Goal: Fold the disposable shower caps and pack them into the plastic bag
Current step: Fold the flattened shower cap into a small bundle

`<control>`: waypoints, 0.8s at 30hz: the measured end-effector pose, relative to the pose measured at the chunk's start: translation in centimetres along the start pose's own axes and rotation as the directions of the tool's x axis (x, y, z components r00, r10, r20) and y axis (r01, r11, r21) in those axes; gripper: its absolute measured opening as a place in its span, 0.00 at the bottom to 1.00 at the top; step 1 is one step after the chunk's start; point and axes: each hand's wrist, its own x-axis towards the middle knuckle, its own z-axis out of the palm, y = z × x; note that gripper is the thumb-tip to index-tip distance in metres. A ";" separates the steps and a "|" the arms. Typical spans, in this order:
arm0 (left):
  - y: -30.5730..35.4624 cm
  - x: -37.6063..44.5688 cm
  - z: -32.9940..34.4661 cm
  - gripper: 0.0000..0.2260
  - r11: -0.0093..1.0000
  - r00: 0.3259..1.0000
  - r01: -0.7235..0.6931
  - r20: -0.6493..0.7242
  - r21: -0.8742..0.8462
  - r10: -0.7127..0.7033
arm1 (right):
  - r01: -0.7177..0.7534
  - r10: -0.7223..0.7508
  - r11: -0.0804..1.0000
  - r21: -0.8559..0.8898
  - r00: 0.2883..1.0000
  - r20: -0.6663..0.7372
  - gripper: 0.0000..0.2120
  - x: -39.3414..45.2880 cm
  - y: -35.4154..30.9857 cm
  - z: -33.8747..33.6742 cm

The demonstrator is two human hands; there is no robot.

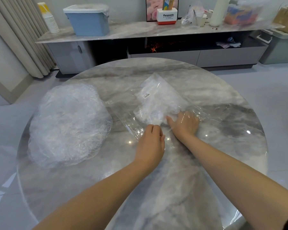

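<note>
Right hand (184, 124) inside the plastic bag (158, 98) near the table (231, 146) middle, fingers flat, pushing folded caps (154, 113) in. Left hand (150, 143) pinching the bag's open edge. Big pile of shower caps (68, 123) by the left edge.

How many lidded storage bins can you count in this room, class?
2. A blue bin stands on the marble sideboard at the back left; a grey-green bin sits on the floor at the far right, partly cut off. Others may be hidden.
</note>
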 end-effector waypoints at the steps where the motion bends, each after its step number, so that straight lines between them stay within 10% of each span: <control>1: 0.0 0.1 0.1 0.05 1.000 1.000 -0.005 -0.009 -0.006 0.005 | -0.002 0.002 1.000 0.012 1.000 0.008 0.31 -0.2 0.0 -0.1; 17: -1.1 -3.9 -4.6 0.15 0.968 0.993 -0.036 0.117 0.248 0.007 | 0.235 -0.236 0.972 0.029 0.958 0.164 0.28 -9.1 2.8 -7.6; 24: -2.4 -6.1 -7.6 0.19 0.800 0.941 0.065 0.230 0.597 -0.248 | 0.373 -0.385 0.923 0.094 0.886 0.258 0.28 -14.6 2.0 -11.7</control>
